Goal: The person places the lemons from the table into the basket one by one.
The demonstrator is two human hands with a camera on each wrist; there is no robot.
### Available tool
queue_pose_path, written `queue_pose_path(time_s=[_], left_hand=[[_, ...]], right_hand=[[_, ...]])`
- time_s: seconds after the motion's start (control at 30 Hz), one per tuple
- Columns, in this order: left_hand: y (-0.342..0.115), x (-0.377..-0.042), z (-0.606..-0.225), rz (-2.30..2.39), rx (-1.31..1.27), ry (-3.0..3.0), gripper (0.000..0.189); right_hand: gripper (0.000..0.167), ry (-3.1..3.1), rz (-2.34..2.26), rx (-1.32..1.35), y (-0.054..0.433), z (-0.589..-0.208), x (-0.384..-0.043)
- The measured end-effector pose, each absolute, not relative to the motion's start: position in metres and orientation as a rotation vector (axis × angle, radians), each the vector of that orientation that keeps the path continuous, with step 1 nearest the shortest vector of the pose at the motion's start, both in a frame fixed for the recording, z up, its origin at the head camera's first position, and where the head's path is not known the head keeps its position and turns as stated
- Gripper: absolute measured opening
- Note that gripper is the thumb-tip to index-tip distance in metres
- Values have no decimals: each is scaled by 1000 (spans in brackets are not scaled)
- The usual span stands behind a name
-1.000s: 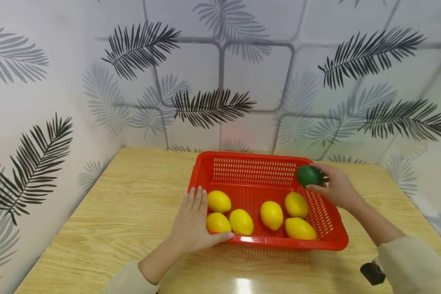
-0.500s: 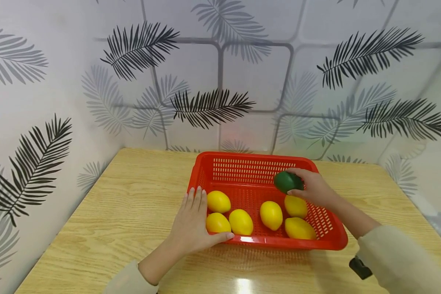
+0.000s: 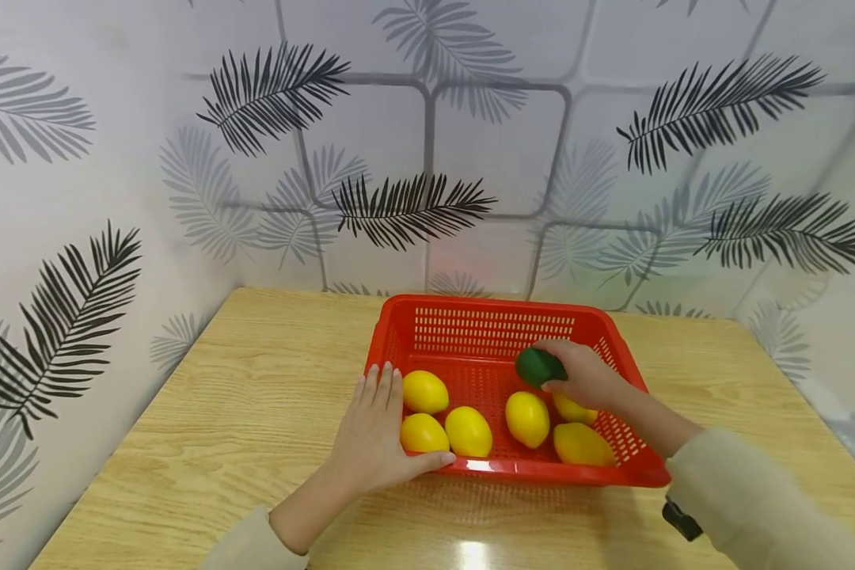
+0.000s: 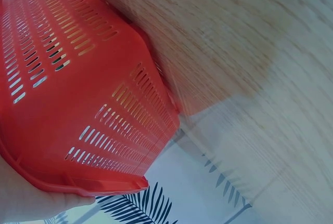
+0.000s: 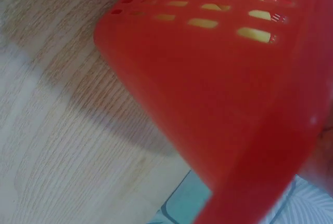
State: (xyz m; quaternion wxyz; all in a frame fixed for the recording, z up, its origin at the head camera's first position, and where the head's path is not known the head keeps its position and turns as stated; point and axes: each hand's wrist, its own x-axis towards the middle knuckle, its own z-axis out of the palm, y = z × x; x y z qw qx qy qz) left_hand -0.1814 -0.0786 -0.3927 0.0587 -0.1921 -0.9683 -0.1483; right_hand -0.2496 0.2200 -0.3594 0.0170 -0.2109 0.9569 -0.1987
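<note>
Six yellow lemons (image 3: 468, 430) already lie in the red basket (image 3: 495, 327) on the wooden surface (image 3: 256, 412). Our right hand (image 3: 586, 375) has its fingers curled round the green lime (image 3: 537, 366), low over the basket's middle, not yet released. Our left hand (image 3: 374, 434) rests flat on the near-left rim, fingers straight, steadying it. We judge only the release remains.
</note>
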Motion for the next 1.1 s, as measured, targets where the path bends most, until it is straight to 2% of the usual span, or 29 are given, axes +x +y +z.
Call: queue_pose_path(time_s=[0.63, 0.87, 1.1], left_hand=[[-78, -181, -393, -453, -570, -2945, 115], [-77, -182, -393, -460, -569, -2947, 113], [-77, -182, -393, -466, -560, -2956, 113]], right_hand=[[51, 3064, -338, -645, 207, -375, -249], [40, 3031, -384, -570, 203, -380, -252], [37, 3026, -488, -594, 208, -379, -250]])
